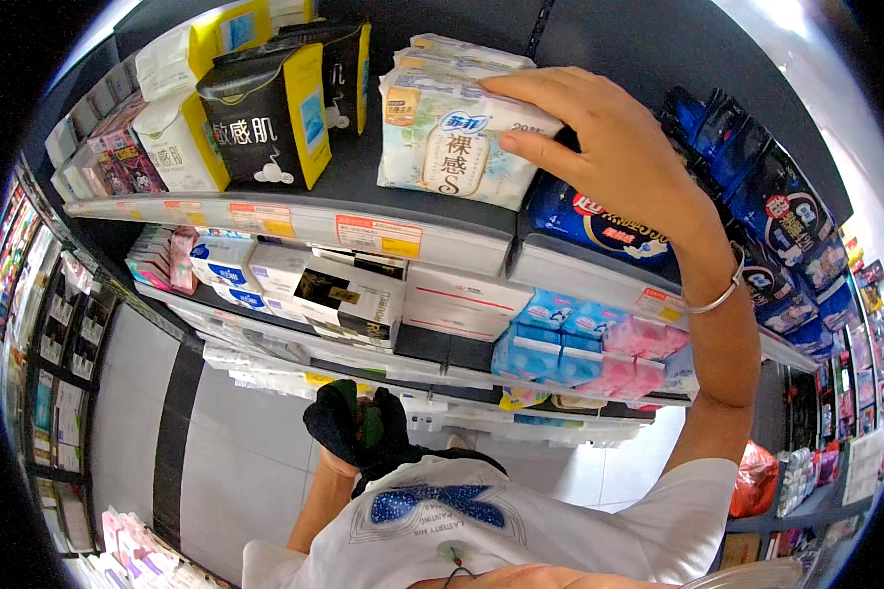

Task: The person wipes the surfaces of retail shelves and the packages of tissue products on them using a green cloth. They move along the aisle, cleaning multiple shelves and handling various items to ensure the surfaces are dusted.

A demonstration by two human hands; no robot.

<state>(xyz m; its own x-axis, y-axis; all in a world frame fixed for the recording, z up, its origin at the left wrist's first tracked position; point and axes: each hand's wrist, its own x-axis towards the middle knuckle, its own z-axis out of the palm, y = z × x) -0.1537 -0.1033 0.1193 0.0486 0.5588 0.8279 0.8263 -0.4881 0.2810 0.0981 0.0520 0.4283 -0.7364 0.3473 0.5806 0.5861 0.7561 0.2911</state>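
Note:
My right hand (597, 132) reaches up to the upper shelf and grips the top right of a white soft pack of sanitary pads (449, 151). Its thumb lies on the printed front and the fingers lie over the top edge. Similar packs stand in a row behind this one. A silver bangle (722, 287) circles the wrist. Low in front of my waist, my left hand (339, 462) holds a bunched black and dark green cloth (365, 427), which hides most of its fingers.
Black boxes with yellow sides (254, 121) stand left of the pads; dark blue packs (597, 221) lie to the right. Price labels line the upper shelf edge (442, 247). Tissue packs (225, 258) and blue packs (545, 350) fill the lower shelf. A red bag (753, 478) sits at right.

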